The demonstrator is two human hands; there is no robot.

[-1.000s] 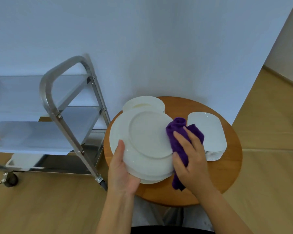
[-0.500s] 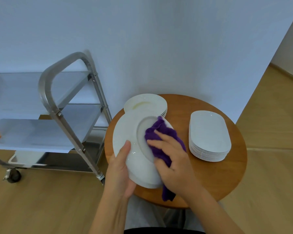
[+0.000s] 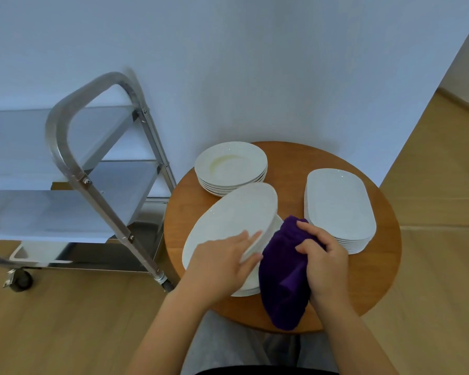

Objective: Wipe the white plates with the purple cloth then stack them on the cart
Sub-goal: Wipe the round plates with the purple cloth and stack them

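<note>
Tilted further onto its edge than before, the white plate (image 3: pixel 244 212) is gripped by the left hand (image 3: pixel 222 263); the purple cloth (image 3: pixel 284 274) is clutched in the right hand (image 3: pixel 322 263).

We see soft, even, cool daylight with faint shadows. The wall (image 3: pixel 255 63) reads bluish-grey. Both hands and the tilted plate (image 3: pixel 238 212) smear with motion blur. Wide-angle distortion bends the cart handle (image 3: pixel 65 136) and the floor edges.

Three stacks of white plates (image 3: pixel 232 165), one tilted plate (image 3: pixel 241 212), one purple cloth (image 3: pixel 284 274), one cart (image 3: pixel 73 163), two hands (image 3: pixel 220 266).
</note>
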